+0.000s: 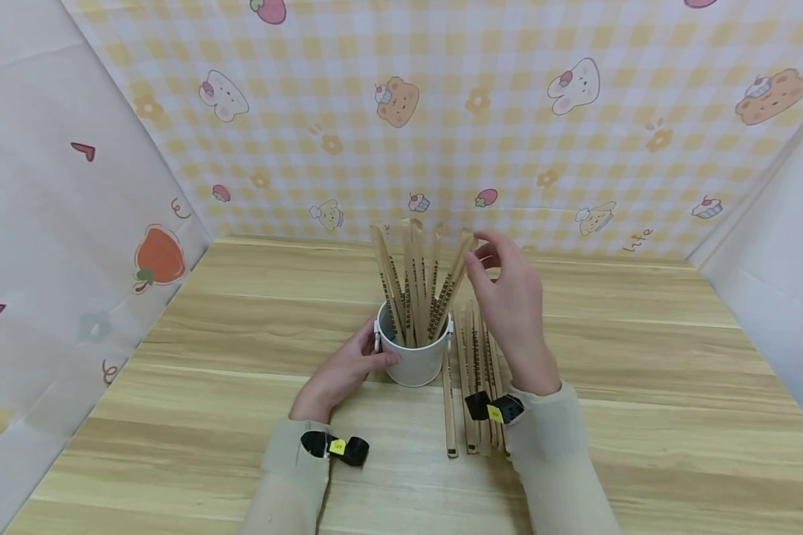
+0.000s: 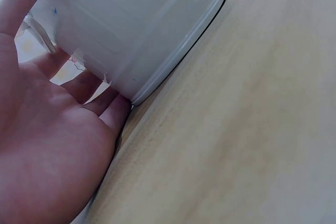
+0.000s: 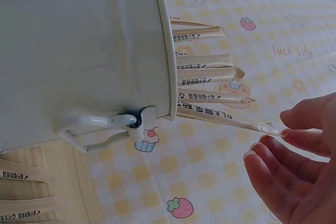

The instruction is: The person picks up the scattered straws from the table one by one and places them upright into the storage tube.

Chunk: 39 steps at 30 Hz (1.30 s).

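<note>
A white metal bucket [image 1: 415, 364] stands upright on the table, holding several paper-wrapped straws [image 1: 411, 290] that fan out above its rim. My left hand [image 1: 344, 368] grips the bucket's left side, thumb in front and fingers behind. The left wrist view shows the palm beside the bucket wall [image 2: 126, 24]. At the top of the rightmost straw [image 3: 226, 118] is my right hand [image 3: 294, 161]. Its fingertips touch or nearly touch the tip, with a gap between the upper two fingers. More wrapped straws [image 1: 478, 371] lie on the table right of the bucket, partly beneath the right wrist.
The wood-grain table [image 1: 241, 342] runs back to a yellow checked cloth [image 1: 442, 148] with cartoon prints. White printed cloth [image 1: 53, 208] hangs at the left side, and another pale sheet [image 1: 776, 215] at the right. A looped handle [image 3: 94, 132] hangs on the bucket's side.
</note>
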Each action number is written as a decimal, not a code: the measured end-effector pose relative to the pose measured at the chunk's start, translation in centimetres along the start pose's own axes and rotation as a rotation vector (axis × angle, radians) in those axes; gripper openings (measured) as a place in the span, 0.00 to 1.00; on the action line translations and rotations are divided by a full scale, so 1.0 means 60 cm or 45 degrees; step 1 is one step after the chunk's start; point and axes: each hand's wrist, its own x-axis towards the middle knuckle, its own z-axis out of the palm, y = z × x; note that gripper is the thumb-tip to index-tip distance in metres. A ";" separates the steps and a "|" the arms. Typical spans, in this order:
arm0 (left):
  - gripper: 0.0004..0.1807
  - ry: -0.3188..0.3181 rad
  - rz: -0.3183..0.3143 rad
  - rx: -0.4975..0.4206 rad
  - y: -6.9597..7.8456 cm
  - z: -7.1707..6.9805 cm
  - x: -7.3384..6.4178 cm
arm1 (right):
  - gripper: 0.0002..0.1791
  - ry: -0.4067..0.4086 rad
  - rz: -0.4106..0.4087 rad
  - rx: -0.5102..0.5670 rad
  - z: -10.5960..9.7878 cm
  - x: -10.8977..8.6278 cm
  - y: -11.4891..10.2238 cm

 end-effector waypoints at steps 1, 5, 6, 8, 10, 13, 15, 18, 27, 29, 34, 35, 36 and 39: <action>0.45 0.001 0.002 -0.003 -0.001 0.000 0.000 | 0.18 0.000 0.005 -0.001 0.000 0.000 0.001; 0.45 0.000 0.008 -0.009 -0.001 0.000 0.000 | 0.20 -0.001 0.031 -0.005 -0.002 0.001 0.004; 0.45 0.000 0.009 -0.011 -0.001 0.000 0.000 | 0.20 -0.002 0.045 -0.005 -0.003 0.002 0.005; 0.46 0.003 0.006 -0.008 -0.001 -0.001 0.001 | 0.21 0.000 0.076 -0.006 -0.006 0.003 0.009; 0.46 0.013 -0.001 0.005 0.000 -0.001 0.001 | 0.21 0.000 0.118 0.002 -0.010 0.004 0.014; 0.46 0.026 -0.015 0.018 0.001 -0.002 0.000 | 0.21 -0.008 0.168 -0.004 -0.014 0.007 0.028; 0.46 0.023 -0.014 0.013 0.003 -0.001 0.000 | 0.20 -0.020 0.187 -0.018 -0.016 0.009 0.040; 0.46 0.008 -0.013 -0.010 0.005 -0.001 -0.001 | 0.19 -0.051 0.208 -0.064 -0.016 0.010 0.061; 0.45 -0.009 -0.013 -0.025 0.003 -0.001 -0.001 | 0.19 -0.380 0.389 -0.190 -0.005 0.006 0.113; 0.45 -0.005 -0.013 -0.026 0.002 -0.001 -0.001 | 0.20 -0.465 0.404 -0.214 -0.001 0.004 0.124; 0.46 0.007 -0.006 -0.011 -0.001 -0.002 0.000 | 0.21 -0.639 0.472 -0.276 0.006 -0.004 0.144; 0.46 0.007 -0.004 -0.010 -0.001 -0.002 0.000 | 0.21 -0.667 0.489 -0.287 0.007 -0.006 0.147; 0.46 0.009 -0.004 -0.008 -0.002 -0.002 0.000 | 0.21 -0.692 0.503 -0.295 0.008 -0.007 0.149; 0.46 0.018 -0.012 -0.005 -0.001 -0.001 0.000 | 0.23 -0.762 0.535 -0.301 0.011 -0.011 0.156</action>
